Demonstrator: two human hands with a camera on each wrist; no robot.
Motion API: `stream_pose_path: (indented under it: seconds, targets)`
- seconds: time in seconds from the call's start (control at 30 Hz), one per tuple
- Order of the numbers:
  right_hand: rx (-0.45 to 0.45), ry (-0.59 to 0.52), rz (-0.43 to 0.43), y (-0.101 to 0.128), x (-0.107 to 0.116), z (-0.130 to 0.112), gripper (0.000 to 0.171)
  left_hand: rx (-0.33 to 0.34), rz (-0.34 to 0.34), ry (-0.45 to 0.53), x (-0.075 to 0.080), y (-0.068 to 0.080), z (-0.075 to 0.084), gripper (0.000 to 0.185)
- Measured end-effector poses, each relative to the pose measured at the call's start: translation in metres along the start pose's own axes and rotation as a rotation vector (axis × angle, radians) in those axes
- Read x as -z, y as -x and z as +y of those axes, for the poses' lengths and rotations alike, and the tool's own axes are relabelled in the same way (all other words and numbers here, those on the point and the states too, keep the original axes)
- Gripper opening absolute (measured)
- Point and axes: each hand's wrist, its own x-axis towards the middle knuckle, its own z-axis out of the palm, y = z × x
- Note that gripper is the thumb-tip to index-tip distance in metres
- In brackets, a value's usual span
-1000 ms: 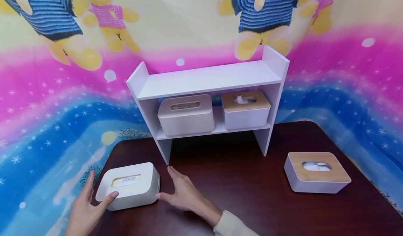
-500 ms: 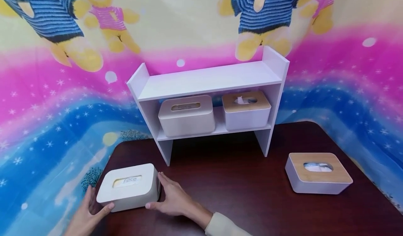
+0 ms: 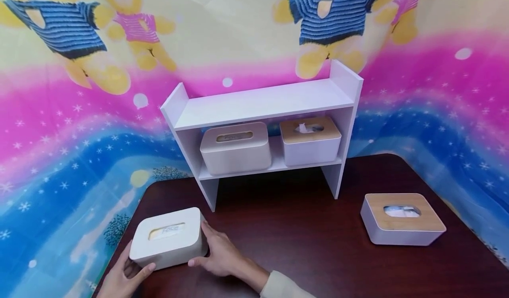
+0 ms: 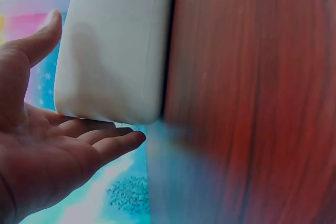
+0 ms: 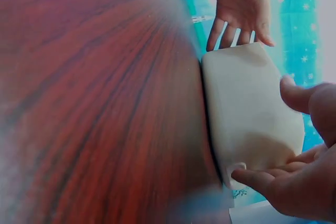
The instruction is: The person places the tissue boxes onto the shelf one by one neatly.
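A cream tissue box (image 3: 169,238) with a slot in its lid, where a paper marked "Face" shows, sits at the table's front left. My left hand (image 3: 125,273) touches its left end with extended fingers, thumb near the front edge. In the left wrist view those fingers (image 4: 105,137) lie nearly straight along the box's end. At the opposite end is my right hand (image 3: 222,251), fingers along the side and thumb held away from the front face. The right wrist view shows the right fingertips (image 5: 244,176) against the box's end, by a small tab.
Behind stands a white two-tier shelf (image 3: 262,106). Its lower tier holds another cream tissue box (image 3: 236,156) and a white one with a wooden lid (image 3: 310,150). A further wooden-lidded tissue box (image 3: 403,223) sits at the table's right. Printed cloth (image 3: 79,179) surrounds the dark table (image 3: 302,249).
Both hands have closed in on the ends of the cream tissue box. Over the last half second the box has shifted slightly right, with my left hand following it.
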Motion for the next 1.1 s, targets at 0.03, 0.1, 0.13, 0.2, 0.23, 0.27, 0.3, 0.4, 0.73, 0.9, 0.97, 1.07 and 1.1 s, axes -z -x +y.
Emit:
stream_pose_path:
  seconds: [0.03,0.1,0.13,0.2,0.23,0.27,0.3,0.4,0.73,0.9,0.97,1.07,1.1]
  targets:
    - [-0.006,-0.002,0.019,0.001,0.001,0.000,0.103,-0.015,0.010,-0.003,-0.003,0.002,0.001,0.119]
    - [-0.013,-0.002,0.061,0.004,0.003,0.002,0.098,-0.044,0.029,-0.019,-0.007,0.005,0.004,0.117]
    - [-0.009,0.008,0.083,0.005,0.005,0.003,0.095,-0.057,0.035,-0.015,-0.010,0.006,0.007,0.114]
    - [0.003,0.013,0.124,0.008,0.009,0.005,0.090,-0.095,0.038,-0.007,-0.014,0.008,0.011,0.109]
    - [0.011,0.018,0.145,0.009,0.012,0.007,0.087,-0.112,0.039,-0.004,-0.017,0.009,0.013,0.107]
    - [0.019,0.028,0.168,0.010,0.015,0.007,0.085,-0.125,0.040,0.005,-0.019,0.010,0.016,0.104]
    - [0.026,0.039,0.190,0.011,0.018,0.008,0.082,-0.137,0.039,0.017,-0.022,0.010,0.018,0.101]
    - [0.033,0.056,0.235,0.016,0.026,0.012,0.078,-0.166,0.039,0.056,-0.030,0.011,0.023,0.095]
    - [-0.007,0.078,0.262,0.040,0.058,0.024,0.079,-0.311,0.118,0.112,-0.046,0.018,0.048,0.077]
    - [-0.012,0.094,0.272,0.050,0.074,0.026,0.079,-0.360,0.129,0.102,-0.055,0.019,0.064,0.073]
    - [-0.019,0.090,0.278,0.054,0.081,0.026,0.079,-0.377,0.132,0.097,-0.058,0.019,0.070,0.072]
    - [-0.030,0.083,0.292,0.059,0.092,0.024,0.079,-0.411,0.130,0.113,-0.062,0.020,0.078,0.071]
    - [-0.033,0.082,0.298,0.061,0.096,0.024,0.079,-0.424,0.127,0.124,-0.063,0.020,0.081,0.070]
